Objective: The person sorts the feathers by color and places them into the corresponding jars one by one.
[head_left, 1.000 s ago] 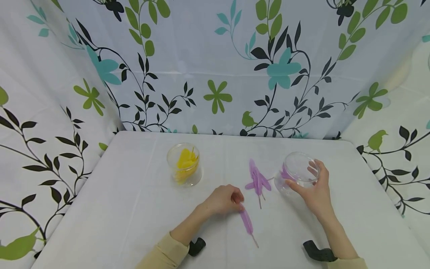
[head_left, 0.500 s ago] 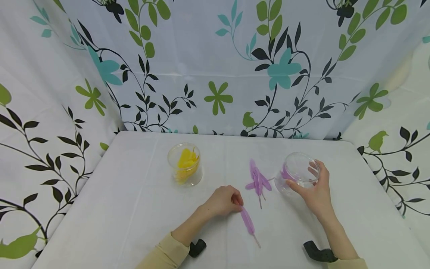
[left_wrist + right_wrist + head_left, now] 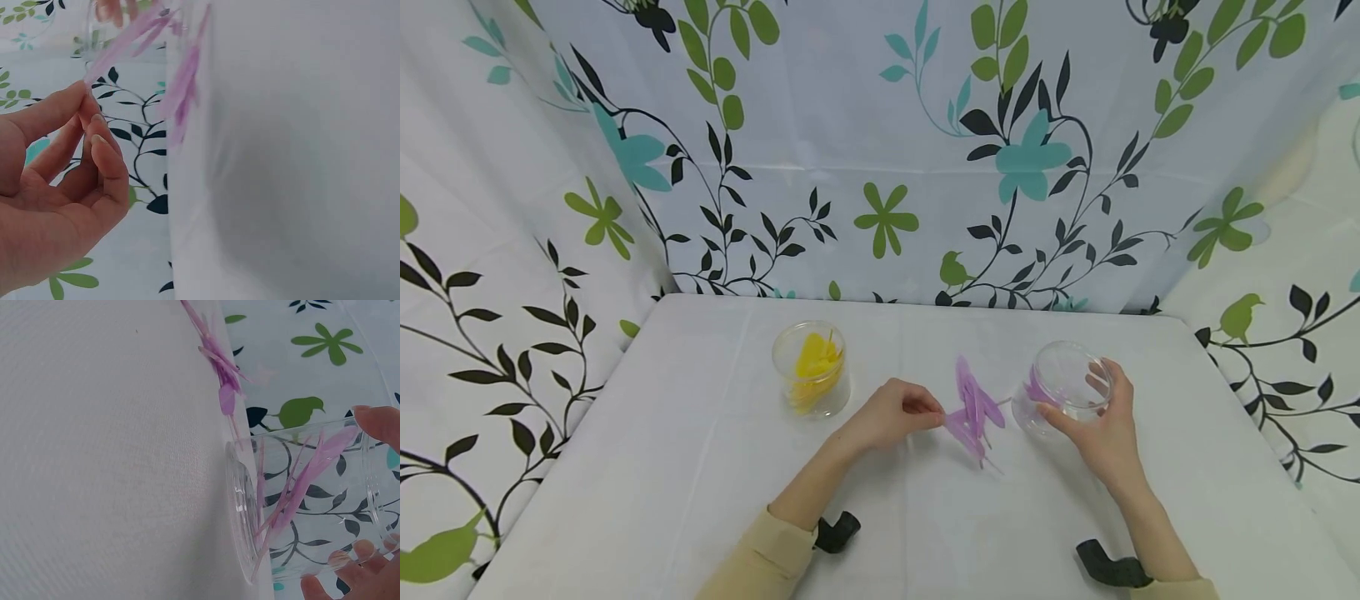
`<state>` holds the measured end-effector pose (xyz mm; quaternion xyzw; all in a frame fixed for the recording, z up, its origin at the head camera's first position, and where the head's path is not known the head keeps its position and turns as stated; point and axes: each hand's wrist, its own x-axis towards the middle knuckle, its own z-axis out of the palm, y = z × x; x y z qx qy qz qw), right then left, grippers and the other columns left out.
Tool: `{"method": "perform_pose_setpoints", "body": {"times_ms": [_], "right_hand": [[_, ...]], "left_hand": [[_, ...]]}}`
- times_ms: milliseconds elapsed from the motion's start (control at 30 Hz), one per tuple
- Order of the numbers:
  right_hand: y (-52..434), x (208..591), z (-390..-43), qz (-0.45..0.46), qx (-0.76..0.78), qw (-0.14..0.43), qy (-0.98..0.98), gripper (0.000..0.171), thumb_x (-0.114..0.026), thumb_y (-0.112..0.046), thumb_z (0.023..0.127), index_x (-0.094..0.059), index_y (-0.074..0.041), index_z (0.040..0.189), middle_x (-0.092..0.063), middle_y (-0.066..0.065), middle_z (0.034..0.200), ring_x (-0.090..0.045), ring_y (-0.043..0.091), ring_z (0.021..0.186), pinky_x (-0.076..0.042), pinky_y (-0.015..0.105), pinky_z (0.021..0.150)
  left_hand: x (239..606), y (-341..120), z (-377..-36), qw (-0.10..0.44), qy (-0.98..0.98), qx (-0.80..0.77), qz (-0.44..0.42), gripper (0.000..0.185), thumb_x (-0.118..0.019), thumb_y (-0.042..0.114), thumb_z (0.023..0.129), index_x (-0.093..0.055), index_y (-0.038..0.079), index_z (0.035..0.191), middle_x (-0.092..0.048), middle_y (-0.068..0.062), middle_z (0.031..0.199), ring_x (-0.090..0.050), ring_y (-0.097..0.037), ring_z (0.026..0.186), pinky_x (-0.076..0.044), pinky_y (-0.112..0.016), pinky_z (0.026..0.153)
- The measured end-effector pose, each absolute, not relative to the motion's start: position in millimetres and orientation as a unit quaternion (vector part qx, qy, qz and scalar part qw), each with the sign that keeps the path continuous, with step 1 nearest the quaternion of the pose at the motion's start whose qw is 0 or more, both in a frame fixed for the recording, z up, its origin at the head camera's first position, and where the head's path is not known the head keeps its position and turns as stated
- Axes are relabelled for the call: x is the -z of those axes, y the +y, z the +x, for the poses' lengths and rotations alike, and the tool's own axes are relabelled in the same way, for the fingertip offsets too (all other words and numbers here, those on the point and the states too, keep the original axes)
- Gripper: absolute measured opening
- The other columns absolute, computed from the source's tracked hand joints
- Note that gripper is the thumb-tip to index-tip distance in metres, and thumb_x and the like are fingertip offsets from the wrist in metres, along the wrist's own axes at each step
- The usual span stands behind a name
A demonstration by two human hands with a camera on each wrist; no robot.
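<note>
Between thumb and index finger, my left hand (image 3: 891, 417) pinches a purple feather (image 3: 119, 53) by one end, its other end slanting down over the loose feathers in the head view. Several purple feathers (image 3: 976, 396) lie in a crossed pile on the table, just left of a clear jar (image 3: 1037, 419). My right hand (image 3: 1105, 429) grips that jar round its upper part, thumb on the near side and fingers behind. Inside the jar, more purple feathers (image 3: 306, 481) lean against the wall, as the right wrist view shows. The jar stands upright on the table.
Another clear jar (image 3: 831, 404), holding yellow feathers (image 3: 816, 358), stands on the left part of the white table (image 3: 715, 500). A patterned curtain (image 3: 820, 125) hangs behind the table's back edge and down both sides. Black curved pieces (image 3: 838, 533) sit by both wrists.
My left hand has lifted the single purple feather from nearer the front and carried it away from me to the feather pile. The right hand and its jar have stayed put.
</note>
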<state>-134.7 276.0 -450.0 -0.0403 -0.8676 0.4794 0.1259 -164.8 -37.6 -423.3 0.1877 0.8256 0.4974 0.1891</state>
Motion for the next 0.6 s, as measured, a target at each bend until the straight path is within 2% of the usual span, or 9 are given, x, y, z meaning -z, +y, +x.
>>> {"method": "perform_pose_setpoints", "body": {"times_ms": [267,433,600], "right_hand": [[277.4,451.7,-133.9,-0.037,-0.481,0.131,-0.866,0.110,-0.086,-0.025,0.079,-0.010,-0.014,0.158,-0.028,0.015,0.159,-0.032,0.040,0.143,-0.031,0.066,0.108],[278.0,454.0,-134.3,-0.034,-0.484,0.134,-0.864,0.111,-0.087,-0.024,0.078,-0.010,-0.014,0.158,-0.029,0.014,0.158,-0.033,0.039,0.143,-0.031,0.062,0.106],[277.1,454.9,-134.7,-0.037,-0.492,0.133,-0.859,0.111,-0.087,-0.024,0.078,-0.011,-0.014,0.158,-0.029,0.014,0.158,-0.033,0.038,0.143,-0.031,0.060,0.106]], "left_hand": [[396.8,-17.6,-182.3,0.156,0.823,-0.525,0.151,0.019,-0.067,0.032,0.096,-0.073,0.017,0.105,-0.070,0.005,0.096,-0.061,-0.013,0.094,-0.053,-0.029,0.085],[383.2,1.0,-195.7,0.131,0.803,-0.567,0.129,0.020,-0.068,0.030,0.096,-0.073,0.014,0.106,-0.071,0.003,0.099,-0.063,-0.012,0.095,-0.053,-0.032,0.090],[374.8,21.3,-206.6,0.085,0.789,-0.594,0.131,0.021,-0.068,0.027,0.096,-0.074,0.010,0.106,-0.072,-0.001,0.099,-0.063,-0.012,0.094,-0.053,-0.027,0.086]]}}
